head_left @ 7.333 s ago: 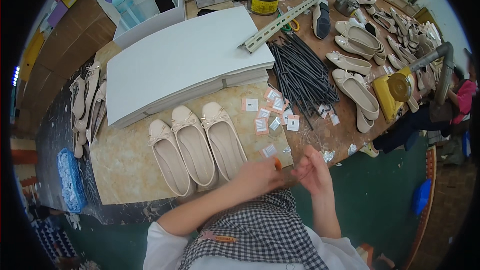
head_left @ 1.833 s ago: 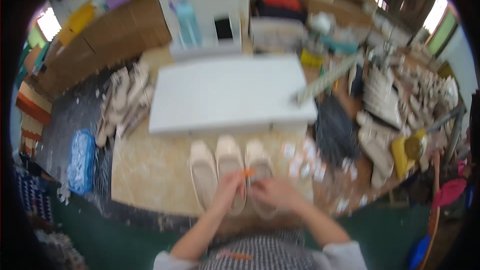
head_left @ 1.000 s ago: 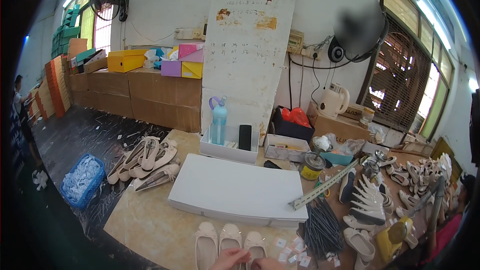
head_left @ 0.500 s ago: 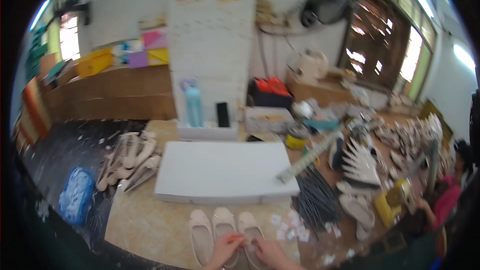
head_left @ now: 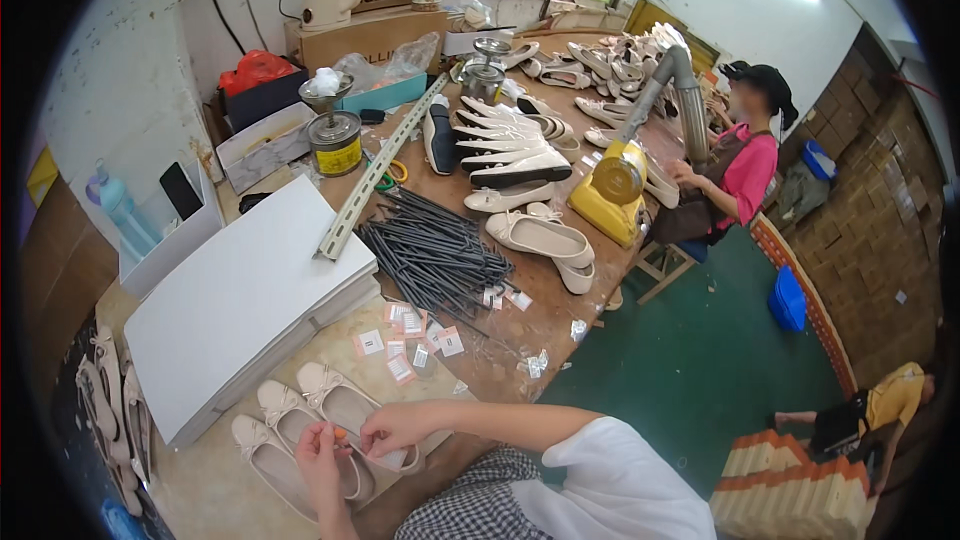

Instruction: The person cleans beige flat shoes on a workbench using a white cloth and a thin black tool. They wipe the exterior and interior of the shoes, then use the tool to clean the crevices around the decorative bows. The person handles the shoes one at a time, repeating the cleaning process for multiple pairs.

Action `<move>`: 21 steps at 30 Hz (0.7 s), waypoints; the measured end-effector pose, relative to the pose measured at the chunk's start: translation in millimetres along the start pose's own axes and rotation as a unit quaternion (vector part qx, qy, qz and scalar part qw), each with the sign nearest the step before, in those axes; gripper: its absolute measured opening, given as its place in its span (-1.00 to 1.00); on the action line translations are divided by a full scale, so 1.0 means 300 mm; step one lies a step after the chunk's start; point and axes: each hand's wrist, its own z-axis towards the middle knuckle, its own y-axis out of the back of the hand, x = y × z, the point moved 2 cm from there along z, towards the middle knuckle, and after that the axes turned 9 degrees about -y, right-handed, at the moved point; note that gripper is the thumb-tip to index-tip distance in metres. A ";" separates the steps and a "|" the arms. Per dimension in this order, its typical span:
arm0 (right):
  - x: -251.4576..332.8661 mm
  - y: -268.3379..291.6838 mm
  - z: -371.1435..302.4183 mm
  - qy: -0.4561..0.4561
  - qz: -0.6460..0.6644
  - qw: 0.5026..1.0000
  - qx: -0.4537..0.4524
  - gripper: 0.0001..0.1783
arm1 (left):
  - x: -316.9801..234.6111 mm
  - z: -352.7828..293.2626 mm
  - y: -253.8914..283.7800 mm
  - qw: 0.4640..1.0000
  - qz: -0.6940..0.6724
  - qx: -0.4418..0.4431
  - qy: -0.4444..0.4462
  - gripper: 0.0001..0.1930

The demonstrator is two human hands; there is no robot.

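Observation:
Three beige ballet flats with small bows stand side by side at the near edge of the table: a left shoe [head_left: 250, 440], a middle shoe [head_left: 280, 405] and a right shoe [head_left: 328, 385]. Over the middle one, my left hand [head_left: 320, 460] pinches a small orange object [head_left: 341, 433] whose kind I cannot make out. My right hand [head_left: 398, 428] reaches into the opening of the right shoe, fingers closed together; what they grip, if anything, is hidden. A small whitish patch [head_left: 396, 458] shows inside that shoe, below the fingers.
Behind the shoes lies a stack of white sheets [head_left: 250, 300] with a slotted metal bar [head_left: 375, 180] across its corner. Scattered labels [head_left: 400, 368], dark thin rods [head_left: 430, 250], more flats [head_left: 540, 240] and a yellow machine [head_left: 610, 195] sit rightward. A co-worker in pink [head_left: 745, 175] sits beyond.
My view has swung to the right, bringing the co-worker, the green floor and another person in yellow into sight. Both hands stay at the shoes, the left still with the orange object.

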 end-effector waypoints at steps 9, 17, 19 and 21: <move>0.044 0.040 -0.040 -0.019 0.115 0.980 -0.162 -0.76 | 0.002 0.004 -0.012 0.998 0.063 0.026 -0.002 -0.87; 0.011 0.007 -0.011 0.021 0.215 0.943 -0.252 -0.83 | 0.009 -0.010 -0.017 0.985 0.144 0.060 -0.068 -0.88; 0.035 -0.008 -0.019 0.003 0.245 0.943 -0.226 -0.83 | -0.035 -0.029 -0.018 0.981 0.171 0.064 -0.071 -0.89; 0.045 -0.013 -0.018 -0.005 0.240 0.945 -0.224 -0.83 | -0.066 -0.039 -0.023 0.977 0.188 0.062 -0.078 -0.89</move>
